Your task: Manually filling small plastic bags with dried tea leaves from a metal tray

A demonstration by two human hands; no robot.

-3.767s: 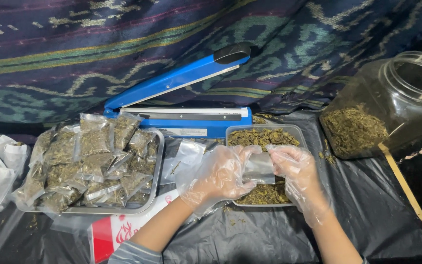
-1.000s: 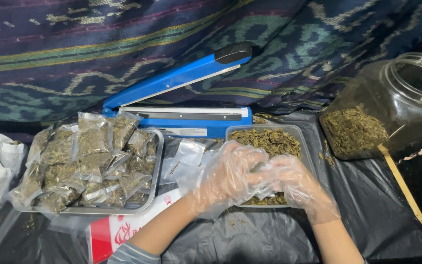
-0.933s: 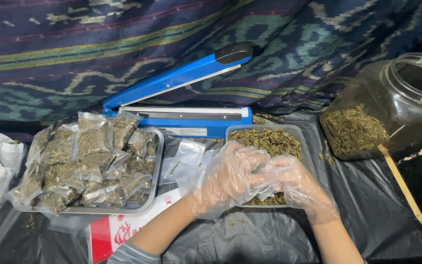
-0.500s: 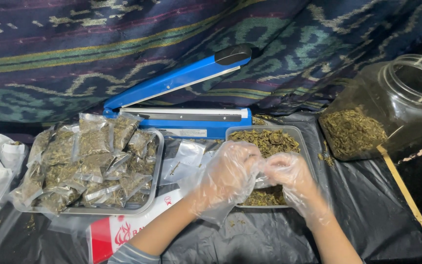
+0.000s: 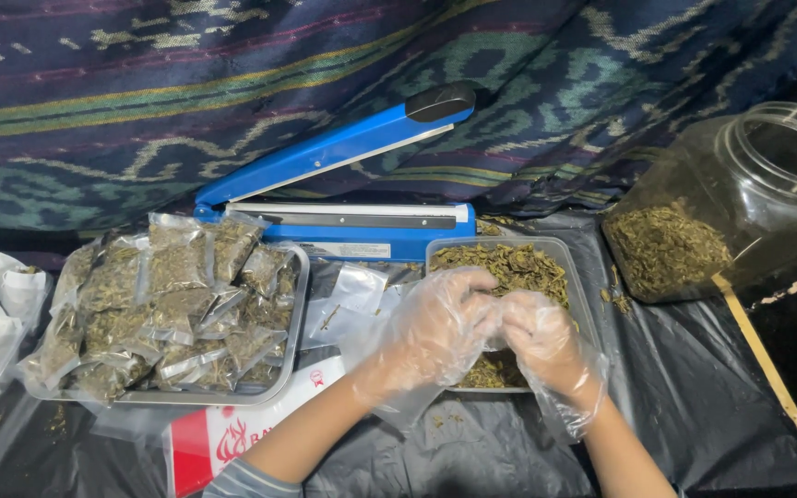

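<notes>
Both hands wear loose clear plastic gloves and meet over a clear rectangular container (image 5: 572,267) of dried green herb. My left hand (image 5: 435,334) is curled, its fingers closed toward my right hand (image 5: 543,341). The two hands press together over the near half of the container. A small clear bag seems to sit between them, mostly hidden by the gloves. Dried herb (image 5: 514,263) fills the far half of the container.
A metal tray (image 5: 290,355) at left holds several filled clear bags (image 5: 163,300). Empty small bags (image 5: 357,295) lie between tray and container. A blue heat sealer (image 5: 343,198) stands open behind. A tilted clear jar (image 5: 721,207) of herb lies right, beside a wooden stick (image 5: 772,378).
The hands, earlier apart and holding a small bag open over the container, have closed together and dipped toward the herb. Everything else is unmoved.
</notes>
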